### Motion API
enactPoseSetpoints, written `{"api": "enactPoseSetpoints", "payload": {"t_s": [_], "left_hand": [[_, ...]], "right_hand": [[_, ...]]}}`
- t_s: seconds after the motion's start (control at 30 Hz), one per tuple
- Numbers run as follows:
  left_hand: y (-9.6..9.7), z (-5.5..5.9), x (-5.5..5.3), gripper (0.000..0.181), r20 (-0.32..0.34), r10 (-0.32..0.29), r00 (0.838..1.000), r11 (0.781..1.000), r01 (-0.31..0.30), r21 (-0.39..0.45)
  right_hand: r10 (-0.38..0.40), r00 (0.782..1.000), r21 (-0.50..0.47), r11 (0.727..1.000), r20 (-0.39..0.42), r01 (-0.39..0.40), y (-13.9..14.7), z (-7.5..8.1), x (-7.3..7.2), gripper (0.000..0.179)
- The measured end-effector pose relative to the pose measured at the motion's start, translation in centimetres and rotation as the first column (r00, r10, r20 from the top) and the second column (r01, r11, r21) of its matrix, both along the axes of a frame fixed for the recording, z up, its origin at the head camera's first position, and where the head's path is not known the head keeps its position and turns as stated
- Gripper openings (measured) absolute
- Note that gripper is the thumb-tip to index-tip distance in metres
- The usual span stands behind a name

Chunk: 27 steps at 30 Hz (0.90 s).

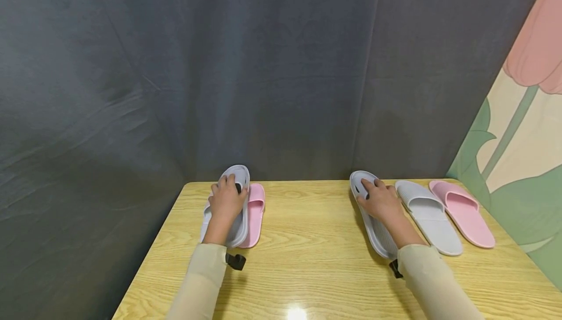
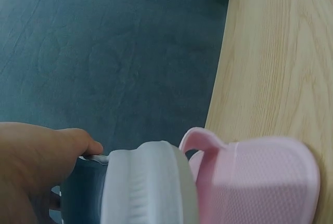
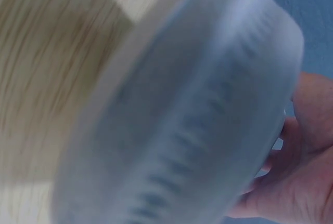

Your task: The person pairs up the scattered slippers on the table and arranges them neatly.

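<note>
My left hand (image 1: 227, 201) grips a grey slipper (image 1: 237, 236) by its upper, over a pink slipper (image 1: 256, 217) and a paler grey one (image 1: 206, 220) that it partly covers. In the left wrist view, the thumb lies at the edge of the held slipper (image 2: 148, 187), beside the pink slipper (image 2: 255, 182). Farther right, my right hand (image 1: 383, 202) holds a matching grey slipper (image 1: 380, 234) by its upper. Its blurred heel end (image 3: 171, 120) fills much of the right wrist view, above the wood, and hides part of the fingers.
To the right of my right hand, a pale grey slipper (image 1: 434, 227) and a pink slipper (image 1: 470, 220) lie side by side on the wooden table (image 1: 303, 242). A dark curtain (image 1: 281, 76) hangs behind the table, and a flower-painted wall (image 1: 522, 164) borders the right.
</note>
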State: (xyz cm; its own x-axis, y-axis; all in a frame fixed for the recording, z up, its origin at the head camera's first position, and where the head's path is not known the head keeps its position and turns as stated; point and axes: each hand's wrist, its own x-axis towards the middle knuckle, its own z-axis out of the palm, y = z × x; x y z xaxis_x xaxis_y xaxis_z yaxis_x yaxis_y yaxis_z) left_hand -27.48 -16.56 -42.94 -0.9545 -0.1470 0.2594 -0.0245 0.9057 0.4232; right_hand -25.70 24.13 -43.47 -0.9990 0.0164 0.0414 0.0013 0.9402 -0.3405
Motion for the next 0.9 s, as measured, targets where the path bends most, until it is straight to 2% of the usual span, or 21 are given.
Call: {"api": "enactPoseSetpoints", "payload": {"t_s": [0.5,0.9], "left_hand": [[2.8,-0.4,-0.2,0.063,0.043,-0.019,0.999,1.000,0.019,0.003],[5.1,-0.6,-0.3,0.062,0.032,-0.045,0.998,0.999,0.046,-0.007]], "right_hand": [[-0.015,1.000,-0.046,0.999,0.019,0.016,-0.9,0.0,-0.5,0.065],[-0.019,1.000,-0.051,0.998,0.013,0.020,-1.2,-0.1,-0.6,0.065]]}}
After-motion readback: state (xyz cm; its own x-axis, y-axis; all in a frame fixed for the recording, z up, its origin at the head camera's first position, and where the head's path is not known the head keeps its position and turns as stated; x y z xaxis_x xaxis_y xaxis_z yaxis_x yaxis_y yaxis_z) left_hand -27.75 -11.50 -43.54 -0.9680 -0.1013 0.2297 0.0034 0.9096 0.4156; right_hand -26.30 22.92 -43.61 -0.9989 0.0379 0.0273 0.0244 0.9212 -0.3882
